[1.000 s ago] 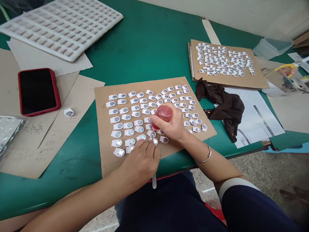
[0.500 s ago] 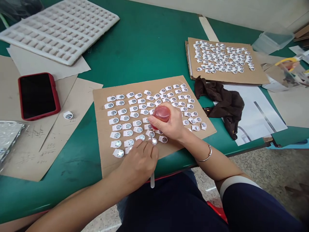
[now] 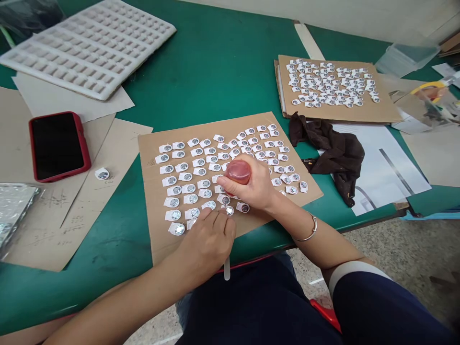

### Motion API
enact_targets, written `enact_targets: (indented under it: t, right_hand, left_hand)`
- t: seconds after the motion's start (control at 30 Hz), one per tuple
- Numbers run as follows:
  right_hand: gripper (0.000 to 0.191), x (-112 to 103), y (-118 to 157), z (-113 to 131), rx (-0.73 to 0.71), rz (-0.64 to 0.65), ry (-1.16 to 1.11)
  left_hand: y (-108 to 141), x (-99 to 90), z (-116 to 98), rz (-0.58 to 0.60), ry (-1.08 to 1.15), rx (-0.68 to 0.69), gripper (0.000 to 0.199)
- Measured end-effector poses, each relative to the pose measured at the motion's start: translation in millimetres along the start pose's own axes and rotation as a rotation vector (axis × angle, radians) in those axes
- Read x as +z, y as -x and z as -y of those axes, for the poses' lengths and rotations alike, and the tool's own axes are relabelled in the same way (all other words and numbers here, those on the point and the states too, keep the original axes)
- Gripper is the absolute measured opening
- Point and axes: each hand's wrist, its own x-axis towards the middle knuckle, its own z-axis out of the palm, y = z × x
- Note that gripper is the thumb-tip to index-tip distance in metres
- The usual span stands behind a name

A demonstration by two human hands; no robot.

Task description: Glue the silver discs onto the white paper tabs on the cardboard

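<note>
My right hand [image 3: 257,184] wraps round a translucent red squeeze bottle [image 3: 238,172], whose rounded end faces up; its lower end is hidden by the fingers. Just in front, my left hand [image 3: 212,237] is closed on slim metal tweezers [image 3: 227,269]. Their flat, rounded end sticks out below the hand, and the thin tip lies beside a small round silver piece on a white tab [image 3: 229,210]. Beneath both hands is a brown cardboard sheet [image 3: 158,247] with many such tabbed pieces in rows. My hands cover some of them.
A red-cased phone [image 3: 59,146] and a single tabbed piece [image 3: 102,173] lie on brown paper at left. Behind them is a white slotted tray [image 3: 104,93]. To the right are a dark brown cloth [image 3: 332,148], a second filled cardboard sheet [image 3: 386,112] and a clear plastic box [image 3: 409,57].
The red squeeze bottle and my right hand have shifted very slightly left. My left hand and the tweezers stay almost in place.
</note>
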Motion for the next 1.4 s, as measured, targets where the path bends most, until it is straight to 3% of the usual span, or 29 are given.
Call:
enact_targets:
  t: [0.23,0.43,0.77,0.93,1.07,1.2,1.33,1.4]
  right_hand:
    - [0.035,-1.1,0.0,2.0,-0.003,0.025,-0.008]
    - [0.035,-1.1,-0.2,1.9,-0.006,0.049,0.003]
    - [0.036,-2.2,0.3,1.7,-0.033,0.049,-0.017]
    - [0.033,-3.3,-1.9,4.0,-0.018,0.05,-0.006]
    - [0.033,-20.9,-3.1,14.0,0.005,-0.057,-0.031]
    - [0.034,-37.9,12.9,19.9,0.065,-0.188,-0.161]
    - [0.048,-28.7,44.9,7.1,0.195,-0.234,-0.354]
    - [0.041,-18.5,58.5,-2.6,0.2,-0.311,-0.387]
  left_hand:
    - [-1.0,0.9,-0.4,-0.024,0.004,-0.001,0.023]
    - [-0.5,-3.0,7.0,0.073,0.102,-0.036,0.018]
    - [-25.4,-23.9,44.8,0.359,0.574,-0.402,0.017]
    - [-33.9,-22.5,63.4,0.407,0.801,-0.591,0.011]
    - [-33.5,-20.7,70.0,0.437,0.914,-0.703,0.012]
    - [-27.9,-16.0,72.1,0.422,0.991,-0.781,0.014]
    - [-21.2,-9.5,75.2,0.378,1.066,-0.723,0.015]
    - [-18.6,-7.2,76.6,0.348,1.073,-0.673,0.014]
